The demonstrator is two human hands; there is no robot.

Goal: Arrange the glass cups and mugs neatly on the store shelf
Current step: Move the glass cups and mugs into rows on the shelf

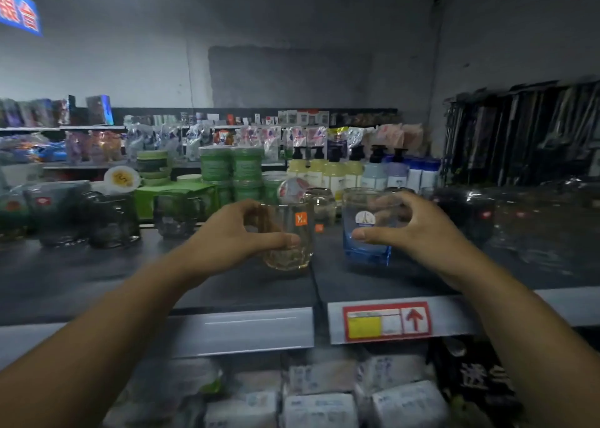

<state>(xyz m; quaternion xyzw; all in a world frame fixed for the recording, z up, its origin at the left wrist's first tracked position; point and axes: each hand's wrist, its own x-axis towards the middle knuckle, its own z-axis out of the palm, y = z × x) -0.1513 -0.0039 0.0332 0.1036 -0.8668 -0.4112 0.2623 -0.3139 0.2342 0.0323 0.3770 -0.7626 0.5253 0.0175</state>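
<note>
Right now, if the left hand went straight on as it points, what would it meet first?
The left hand grips the mug; beyond it, probably the small clear glass, though depth is unclear.

A clear mug (293, 259) is noted with an orange label bearing a white mark. A cup (370, 249) is recorded as blue-tinted towards its base, with a round white sticker. The shelf (227, 284) is seen to be dark grey. Its price tag (386, 322) is bordered in red, with a yellow block and a red arrow. Green tubs (246, 168) are recorded behind.

Head view, close, toward store shelf (97, 281)
</note>
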